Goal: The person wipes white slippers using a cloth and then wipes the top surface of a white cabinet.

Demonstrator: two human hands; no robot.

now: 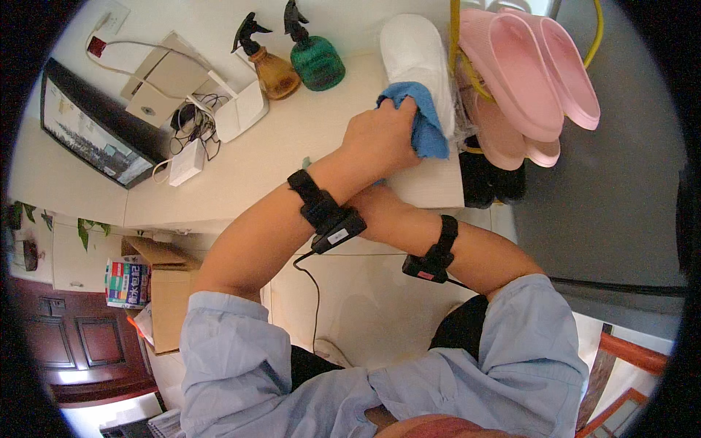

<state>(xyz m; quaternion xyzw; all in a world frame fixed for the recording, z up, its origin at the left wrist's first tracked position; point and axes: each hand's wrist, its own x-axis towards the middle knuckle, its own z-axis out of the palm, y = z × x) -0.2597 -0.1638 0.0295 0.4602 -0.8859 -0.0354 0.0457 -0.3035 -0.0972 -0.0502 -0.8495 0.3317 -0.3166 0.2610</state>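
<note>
My left hand [383, 128] reaches across to the right and is shut on a blue cloth [429, 128]. The cloth lies against a pair of white slippers [414, 46] in clear plastic wrap, near the right end of the cream tabletop [328, 123]. Beneath my left forearm, my right hand [375, 198] is mostly hidden, so its fingers and anything in them cannot be made out. A small bit of blue shows just above it. Both wrists wear black straps with small boxes.
Pink slippers [515, 76] sit on a yellow-framed rack beside a grey appliance [602, 191]. Amber [277, 76] and green [317, 63] spray bottles stand at the back. A white router [241, 112], tangled cables and a monitor [96, 128] are leftward. A cardboard box [170, 306] stands below.
</note>
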